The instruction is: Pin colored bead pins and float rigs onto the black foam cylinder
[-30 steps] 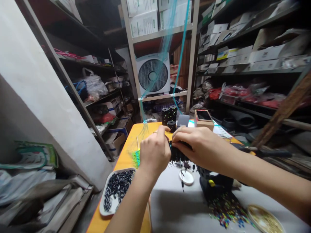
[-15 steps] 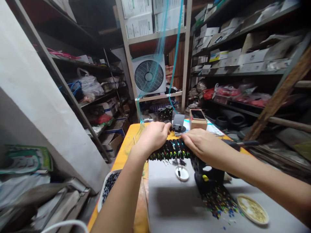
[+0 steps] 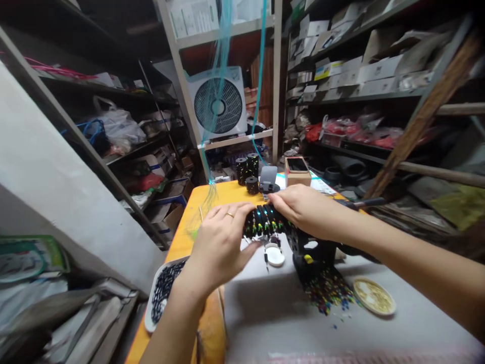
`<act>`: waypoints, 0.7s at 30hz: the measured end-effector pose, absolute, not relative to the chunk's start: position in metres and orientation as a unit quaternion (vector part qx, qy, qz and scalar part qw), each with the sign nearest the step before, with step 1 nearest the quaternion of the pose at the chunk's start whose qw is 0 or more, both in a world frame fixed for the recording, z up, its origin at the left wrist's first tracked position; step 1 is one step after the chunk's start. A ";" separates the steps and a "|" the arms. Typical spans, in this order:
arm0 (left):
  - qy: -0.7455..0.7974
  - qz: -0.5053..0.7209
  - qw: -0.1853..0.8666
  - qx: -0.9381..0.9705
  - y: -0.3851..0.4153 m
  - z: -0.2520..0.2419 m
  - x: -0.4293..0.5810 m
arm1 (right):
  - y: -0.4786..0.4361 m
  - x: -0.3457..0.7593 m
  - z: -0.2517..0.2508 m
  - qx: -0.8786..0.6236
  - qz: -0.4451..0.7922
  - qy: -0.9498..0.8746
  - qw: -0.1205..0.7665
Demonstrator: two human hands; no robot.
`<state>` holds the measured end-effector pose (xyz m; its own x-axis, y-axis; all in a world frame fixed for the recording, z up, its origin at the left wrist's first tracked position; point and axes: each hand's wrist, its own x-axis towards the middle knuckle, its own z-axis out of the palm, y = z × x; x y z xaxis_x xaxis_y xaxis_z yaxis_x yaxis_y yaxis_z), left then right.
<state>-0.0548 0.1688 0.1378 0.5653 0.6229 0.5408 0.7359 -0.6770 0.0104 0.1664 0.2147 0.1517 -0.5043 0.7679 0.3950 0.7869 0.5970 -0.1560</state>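
Note:
A row of black spools with coloured specks [image 3: 263,223] sits on a horizontal rod over the table. My right hand [image 3: 303,210] grips the right end of the row from above. My left hand [image 3: 221,240] rests against the row's left end with fingers spread and a ring on one finger. The rod runs into a black stand [image 3: 312,255] under my right wrist. Thin teal lines [image 3: 217,101] hang from above down to the table's far left corner.
A white tray of black tubes [image 3: 162,293] lies at the yellow table's [image 3: 223,194] left edge. A small white lid [image 3: 275,255], a heap of coloured beads [image 3: 326,293] and a gold dish [image 3: 374,296] lie on the grey mat [image 3: 273,313]. Black spools [image 3: 246,172], a box [image 3: 297,174] and a fan [image 3: 217,103] stand behind.
The view shifted left and down. My left hand opened and slid back to the row's left end, spreading its fingers. My right hand stayed on the row's right end.

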 end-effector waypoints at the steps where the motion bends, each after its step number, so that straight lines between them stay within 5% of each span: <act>1: -0.393 -0.257 0.106 -0.877 0.171 0.139 -0.055 | 0.216 0.167 0.153 -0.447 -0.012 -0.868 0.217; 9: -0.445 -0.195 0.010 -0.874 0.176 0.164 -0.053 | 0.140 0.187 0.142 -0.379 -0.042 -0.851 0.362; 15: -0.448 -0.153 -0.043 -0.880 0.185 0.175 -0.055 | 0.074 0.228 0.037 -0.488 0.093 -0.840 0.218; 21: -0.449 -0.163 -0.052 -0.877 0.185 0.177 -0.055 | 0.069 0.232 -0.009 -0.530 0.087 -0.805 0.252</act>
<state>-0.0550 0.1854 0.1769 0.5432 0.8049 0.2387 0.7714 -0.5907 0.2365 0.2323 0.0689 -0.0090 -0.3112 0.8968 0.3145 0.8091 0.4237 -0.4073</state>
